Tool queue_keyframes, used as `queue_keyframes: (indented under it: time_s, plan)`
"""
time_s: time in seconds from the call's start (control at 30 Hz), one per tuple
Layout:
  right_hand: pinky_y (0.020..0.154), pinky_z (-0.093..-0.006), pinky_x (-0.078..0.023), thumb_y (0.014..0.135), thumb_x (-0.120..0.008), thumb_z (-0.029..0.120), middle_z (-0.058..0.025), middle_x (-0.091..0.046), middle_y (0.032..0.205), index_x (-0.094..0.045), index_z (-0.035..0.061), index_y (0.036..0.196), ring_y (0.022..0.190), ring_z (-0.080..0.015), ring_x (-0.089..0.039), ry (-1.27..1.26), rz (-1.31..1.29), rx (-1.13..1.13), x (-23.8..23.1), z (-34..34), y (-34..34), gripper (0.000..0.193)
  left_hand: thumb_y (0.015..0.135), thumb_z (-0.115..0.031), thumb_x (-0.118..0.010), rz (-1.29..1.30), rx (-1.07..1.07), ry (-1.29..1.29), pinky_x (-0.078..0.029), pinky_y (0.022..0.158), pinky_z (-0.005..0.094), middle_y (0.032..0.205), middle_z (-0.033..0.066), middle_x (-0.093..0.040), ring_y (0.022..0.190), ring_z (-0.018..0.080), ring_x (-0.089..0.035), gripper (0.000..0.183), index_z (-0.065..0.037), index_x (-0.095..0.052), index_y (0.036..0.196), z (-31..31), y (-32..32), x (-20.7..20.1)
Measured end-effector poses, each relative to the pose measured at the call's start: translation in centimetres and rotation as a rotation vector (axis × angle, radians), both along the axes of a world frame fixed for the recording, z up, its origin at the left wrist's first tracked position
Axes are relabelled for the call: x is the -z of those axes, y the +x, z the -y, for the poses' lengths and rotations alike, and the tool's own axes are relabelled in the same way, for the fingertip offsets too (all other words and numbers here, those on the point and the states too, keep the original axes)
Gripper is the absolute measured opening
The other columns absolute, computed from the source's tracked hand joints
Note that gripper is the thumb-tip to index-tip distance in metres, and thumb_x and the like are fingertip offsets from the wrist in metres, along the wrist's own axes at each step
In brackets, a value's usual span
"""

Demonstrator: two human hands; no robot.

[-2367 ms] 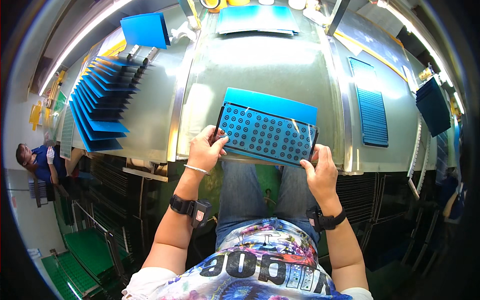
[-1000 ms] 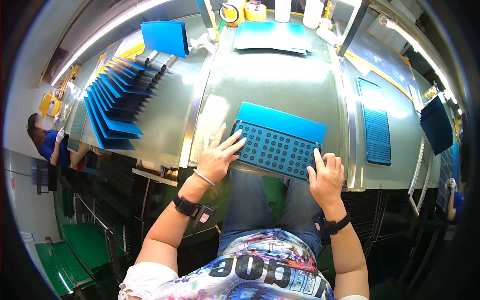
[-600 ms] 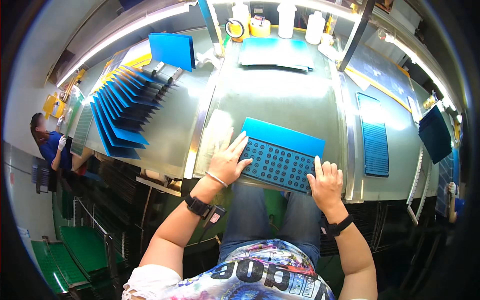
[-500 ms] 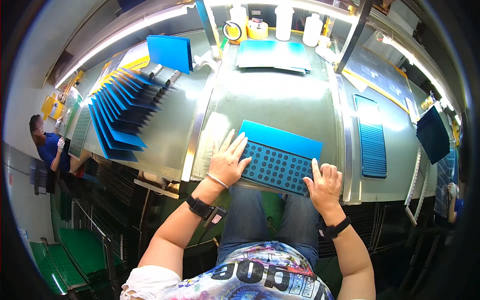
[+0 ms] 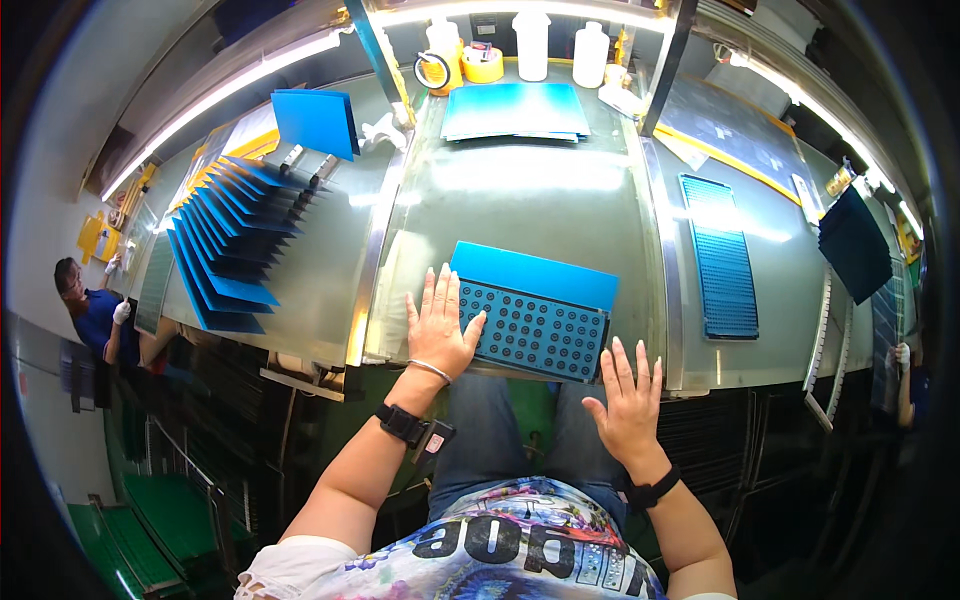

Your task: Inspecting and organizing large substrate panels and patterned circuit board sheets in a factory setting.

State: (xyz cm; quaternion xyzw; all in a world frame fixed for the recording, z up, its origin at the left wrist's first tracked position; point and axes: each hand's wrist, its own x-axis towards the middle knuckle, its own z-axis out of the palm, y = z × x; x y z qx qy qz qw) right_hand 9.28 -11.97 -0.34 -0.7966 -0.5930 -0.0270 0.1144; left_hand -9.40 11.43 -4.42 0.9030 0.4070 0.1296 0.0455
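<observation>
A blue panel patterned with rows of dark rings [image 5: 535, 327] lies slightly tilted at the table's near edge. Along its far side shows a plain blue sheet [image 5: 540, 272]; whether the two overlap is unclear. My left hand [image 5: 440, 325] rests over the panel's left end, fingers stretched out and thumb apart. Just off the near right corner is my right hand [image 5: 630, 400], fingers extended and spread, gripping nothing. From this view I cannot tell whether its fingertips touch the panel's edge.
Blue sheets [image 5: 515, 110] are stacked at the back. To the left, several blue panels [image 5: 215, 250] stand fanned in a rack. A perforated blue panel [image 5: 720, 260] lies right. White bottles [image 5: 590, 55] and tape [image 5: 482, 65] stand behind. Another person [image 5: 95, 305] is at far left.
My right hand has drawn back from the panel's right end, and its fingers have straightened. My left hand lies flatter, its fingers pointing away from me. The whole view has shifted slightly.
</observation>
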Motion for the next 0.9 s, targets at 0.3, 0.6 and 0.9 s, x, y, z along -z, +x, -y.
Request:
queue_keyframes:
  time_s: [0.3, 0.6, 0.9]
  plan:
    - [0.078, -0.0318, -0.047, 0.087, -0.06, 0.021, -0.0076, -0.063, 0.099, -0.061, 0.0038, 0.107, 0.09, -0.0183, -0.059, 0.029, -1.072, 0.32, 1.1, 5.0, 0.3, 0.027, 0.088, -0.046, -0.048, -0.019, 0.073, -0.014, -0.008, 0.106, 0.0633, 0.15, 0.0112, -0.023, 0.14, 0.0316, -0.012, 0.071, -0.004, -0.027, 0.142, 2.7, -1.7, -0.8]
    - [0.061, -0.021, -0.047, 0.092, -0.054, 0.014, -0.001, -0.064, 0.086, -0.061, 0.0045, 0.098, 0.069, -0.0097, -0.06, 0.254, -1.974, 0.454, 5.9, 2.8, 0.9, 0.014, 0.089, -0.045, -0.048, 0.037, 0.1, -0.134, -0.007, 0.109, 0.0559, 0.15, 0.0149, -0.02, 0.141, 0.0282, -0.013, 0.073, 0.0, -0.025, 0.142, 5.7, -3.3, -1.1]
    - [0.088, -0.0326, -0.046, 0.094, -0.046, 0.012, -0.0096, -0.062, 0.106, -0.055, -0.0043, 0.11, 0.1, -0.0185, -0.059, 0.294, -1.973, 0.25, 1.3, 5.1, 0.6, 0.024, 0.088, -0.019, -0.06, 0.889, -0.2, -1.043, -0.043, 0.094, 0.0308, 0.125, 0.0166, -0.053, 0.11, 0.0191, -0.055, 0.051, 0.004, -0.043, 0.13, 6.5, -6.4, -3.5]
